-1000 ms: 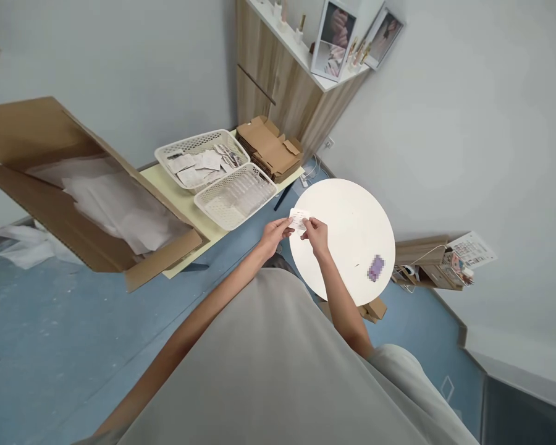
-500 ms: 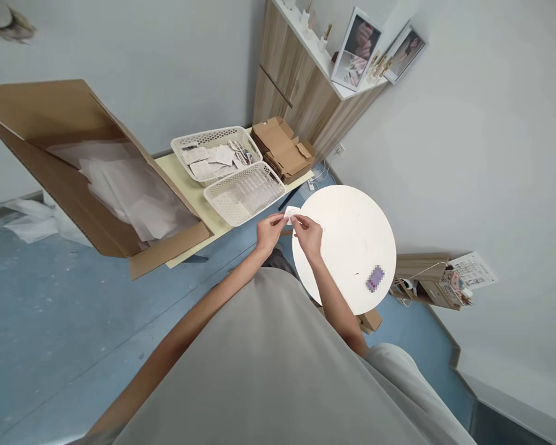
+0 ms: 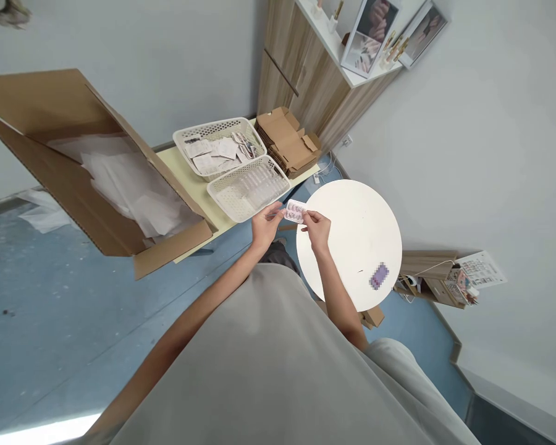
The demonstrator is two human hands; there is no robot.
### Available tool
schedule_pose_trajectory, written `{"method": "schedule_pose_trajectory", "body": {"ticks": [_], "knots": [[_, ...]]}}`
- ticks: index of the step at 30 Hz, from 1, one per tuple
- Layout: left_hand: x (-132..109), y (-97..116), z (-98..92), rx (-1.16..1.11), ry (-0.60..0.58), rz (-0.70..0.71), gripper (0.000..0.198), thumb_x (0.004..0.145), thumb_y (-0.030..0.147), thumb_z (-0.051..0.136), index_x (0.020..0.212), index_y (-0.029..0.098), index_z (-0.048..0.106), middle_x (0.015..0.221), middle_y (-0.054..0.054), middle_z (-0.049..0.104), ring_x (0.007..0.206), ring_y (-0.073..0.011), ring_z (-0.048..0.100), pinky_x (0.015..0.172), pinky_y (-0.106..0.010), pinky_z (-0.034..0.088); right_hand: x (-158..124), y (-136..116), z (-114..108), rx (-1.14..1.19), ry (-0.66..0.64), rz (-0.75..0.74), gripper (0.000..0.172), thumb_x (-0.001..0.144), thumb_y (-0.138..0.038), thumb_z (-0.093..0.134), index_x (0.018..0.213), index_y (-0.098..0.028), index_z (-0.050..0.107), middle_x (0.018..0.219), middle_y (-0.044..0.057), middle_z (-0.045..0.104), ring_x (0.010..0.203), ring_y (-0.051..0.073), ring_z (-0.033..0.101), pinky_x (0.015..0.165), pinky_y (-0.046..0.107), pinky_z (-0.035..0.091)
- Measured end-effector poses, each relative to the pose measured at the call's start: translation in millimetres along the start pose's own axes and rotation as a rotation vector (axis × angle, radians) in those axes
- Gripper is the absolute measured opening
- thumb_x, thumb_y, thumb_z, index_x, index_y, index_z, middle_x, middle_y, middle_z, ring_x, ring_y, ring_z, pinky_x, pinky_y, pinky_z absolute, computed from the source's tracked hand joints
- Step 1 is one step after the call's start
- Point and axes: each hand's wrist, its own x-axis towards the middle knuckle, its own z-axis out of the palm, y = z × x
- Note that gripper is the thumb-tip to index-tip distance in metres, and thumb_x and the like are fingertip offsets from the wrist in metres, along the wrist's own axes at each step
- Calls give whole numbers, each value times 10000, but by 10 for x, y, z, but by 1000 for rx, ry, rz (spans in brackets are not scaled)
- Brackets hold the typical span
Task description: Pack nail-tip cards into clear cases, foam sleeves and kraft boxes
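Observation:
A small flat pack with rows of small pinkish pieces is held up near the left edge of the round white table. My right hand pinches the pack at its right end. At its left end is my left hand, thumb and forefinger apart, with the thumb tip close to the pack's edge; whether it touches is too small to tell. Just beyond my left hand sits a white basket with clear plastic pieces. Another white basket behind it holds white packets.
On the left, a large open cardboard box contains translucent white sheets. Flattened brown boxes lie stacked beside the baskets on a pale yellow table. A wooden cabinet bears picture frames. A blurred purple item is on the round table.
The pack now shows its pinkish pieces instead of a plain white face. My left hand has opened at the pack's left end. The whole view has shifted slightly.

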Motion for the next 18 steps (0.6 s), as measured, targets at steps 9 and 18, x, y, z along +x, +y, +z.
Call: {"method": "schedule_pose_trajectory", "body": {"ticks": [9,18], "knots": [[-7,46,-12,-35,-65,-62,501,833,444,889,1258,196,800,1105,-108,851,1061,-278,815,1006,-457,673,31,203,-36,18,-78,-13,496,873,-643,773,1085,-198,823,1060,90,850,961,264,802,705,338,662],[-272,186,167,181,-243,98,476,869,364,884,1324,247,803,1047,-47,851,932,-209,783,907,-363,658,81,483,1,292,-300,28,328,836,-504,811,1029,-240,804,1121,50,845,1091,252,765,1005,397,637]]}}
